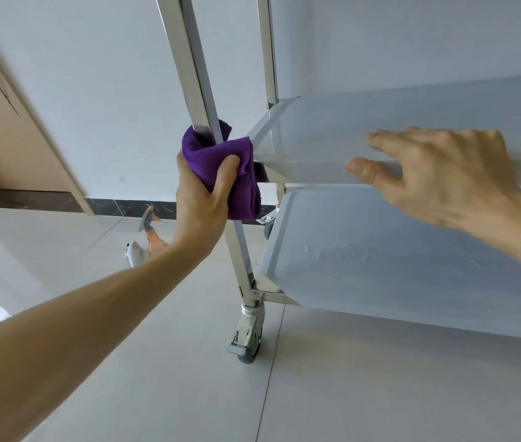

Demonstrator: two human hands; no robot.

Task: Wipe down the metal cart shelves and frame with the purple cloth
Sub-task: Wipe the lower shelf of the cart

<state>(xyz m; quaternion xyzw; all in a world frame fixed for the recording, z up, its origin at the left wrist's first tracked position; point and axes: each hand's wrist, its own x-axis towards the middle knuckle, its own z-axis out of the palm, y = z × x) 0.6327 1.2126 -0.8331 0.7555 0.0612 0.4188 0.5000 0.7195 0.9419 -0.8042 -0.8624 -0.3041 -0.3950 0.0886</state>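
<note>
The purple cloth [220, 164] is wrapped around the near upright post [189, 68] of the metal cart, just left of the middle shelf's corner. My left hand [203, 199] grips the cloth around that post. My right hand [437, 177] rests on the front edge of the middle shelf [316, 145], fingers straight over the top and thumb against the rim. The bottom shelf [396, 256] lies below, with small water drops on its surface. A second upright post [267, 49] stands behind.
A caster wheel [248, 342] with a brake sits under the near post on the tiled floor [125, 362]. A spray bottle [150, 232] and a white object [134, 252] lie on the floor behind my left wrist. A wooden door [4, 122] stands at left.
</note>
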